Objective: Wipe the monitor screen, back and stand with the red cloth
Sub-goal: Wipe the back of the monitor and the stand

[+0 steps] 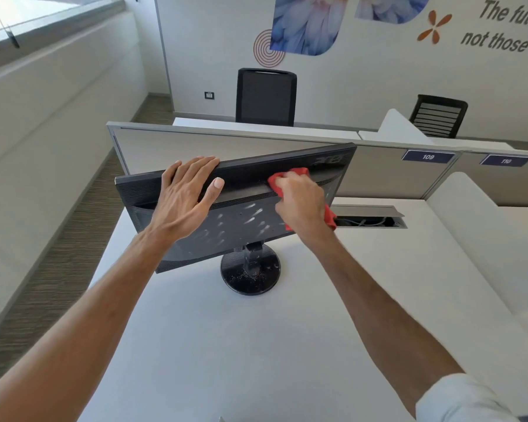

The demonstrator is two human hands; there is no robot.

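A black monitor stands on the white desk with its back turned toward me; the screen is hidden. Pale dusty smudges mark the lower back panel. Its round black stand carries specks of dust. My left hand lies over the monitor's top edge, fingers spread across it and thumb on the back. My right hand presses the bunched red cloth against the upper back, right of centre. A corner of the cloth hangs out below my wrist.
A grey partition runs behind the desk, with labels 109 and 110. An open cable tray sits right of the monitor. Two black office chairs stand beyond. The carpeted aisle lies to the left.
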